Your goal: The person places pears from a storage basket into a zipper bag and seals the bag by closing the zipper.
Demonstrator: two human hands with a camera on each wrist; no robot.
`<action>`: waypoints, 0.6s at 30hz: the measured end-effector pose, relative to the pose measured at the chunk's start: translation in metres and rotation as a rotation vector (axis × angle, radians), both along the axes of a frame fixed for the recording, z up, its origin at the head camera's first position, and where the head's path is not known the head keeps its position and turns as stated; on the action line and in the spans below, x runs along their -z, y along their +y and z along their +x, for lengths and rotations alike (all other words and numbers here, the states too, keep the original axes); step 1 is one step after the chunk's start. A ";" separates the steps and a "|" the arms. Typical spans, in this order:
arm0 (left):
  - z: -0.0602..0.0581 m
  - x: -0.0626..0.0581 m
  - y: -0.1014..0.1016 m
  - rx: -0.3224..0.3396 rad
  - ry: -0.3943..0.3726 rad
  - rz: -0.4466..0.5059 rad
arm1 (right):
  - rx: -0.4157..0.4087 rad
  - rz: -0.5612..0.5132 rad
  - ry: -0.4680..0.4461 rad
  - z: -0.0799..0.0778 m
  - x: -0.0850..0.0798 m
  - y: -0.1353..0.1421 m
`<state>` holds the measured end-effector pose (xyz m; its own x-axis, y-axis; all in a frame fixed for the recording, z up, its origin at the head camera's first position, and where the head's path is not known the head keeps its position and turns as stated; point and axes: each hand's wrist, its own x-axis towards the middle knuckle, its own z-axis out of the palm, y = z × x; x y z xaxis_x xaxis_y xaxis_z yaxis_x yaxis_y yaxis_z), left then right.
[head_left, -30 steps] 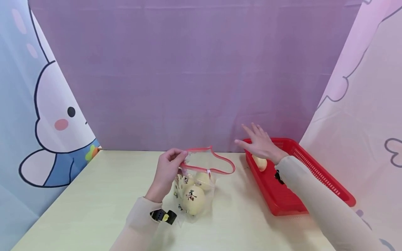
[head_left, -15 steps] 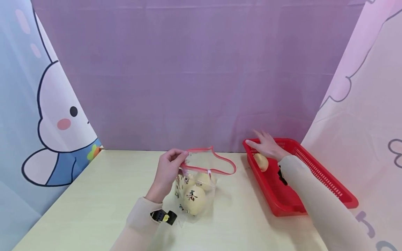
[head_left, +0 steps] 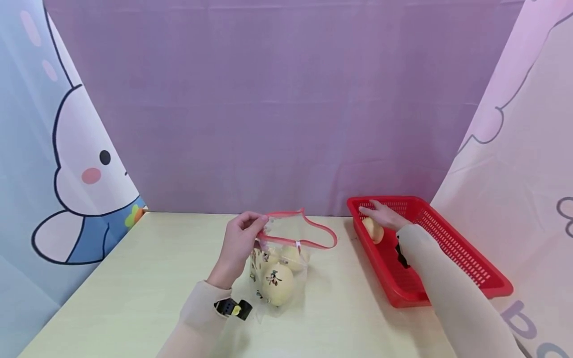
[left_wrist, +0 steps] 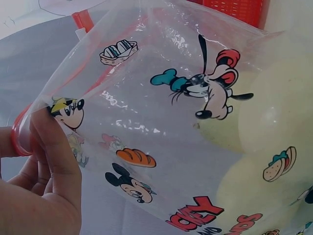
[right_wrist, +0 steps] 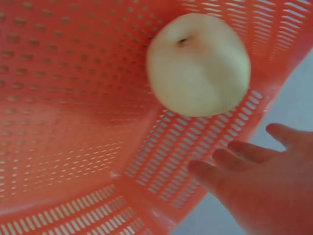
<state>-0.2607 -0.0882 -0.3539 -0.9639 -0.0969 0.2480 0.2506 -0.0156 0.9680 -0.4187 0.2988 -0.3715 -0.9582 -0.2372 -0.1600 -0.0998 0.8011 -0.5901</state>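
My left hand pinches the red-edged mouth of a clear zip bag printed with cartoon figures. The bag stands on the table with its mouth spread, and pale yellow round fruits show through its plastic. In the left wrist view the thumb and fingers are bent over the red rim. To the right, one pale yellow round fruit, pear-like with a small dark stem hollow, lies at the far left end of a red basket. My right hand reaches over that end with fingers extended, close to the fruit but apart from it.
The perforated basket sits at the right side of the pale table. A purple cloth hangs behind the table. Printed cloths with cartoon shapes flank it on the left and right.
My right hand has come down from above the basket's far edge into the basket beside the fruit. The left hand and the bag have stayed in place.
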 end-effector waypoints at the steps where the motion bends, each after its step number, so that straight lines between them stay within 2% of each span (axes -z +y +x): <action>1: -0.001 0.000 0.000 0.002 -0.001 0.000 | -0.004 0.008 -0.014 -0.002 0.002 0.001; 6: -0.001 0.000 -0.001 0.006 -0.003 0.000 | 0.002 0.039 -0.062 -0.005 0.014 0.003; 12: 0.001 0.000 -0.002 0.004 -0.007 0.002 | -0.016 0.077 -0.045 -0.010 0.027 0.003; 18: 0.000 0.002 -0.002 0.003 -0.007 0.008 | 0.015 0.087 -0.070 -0.013 0.034 0.005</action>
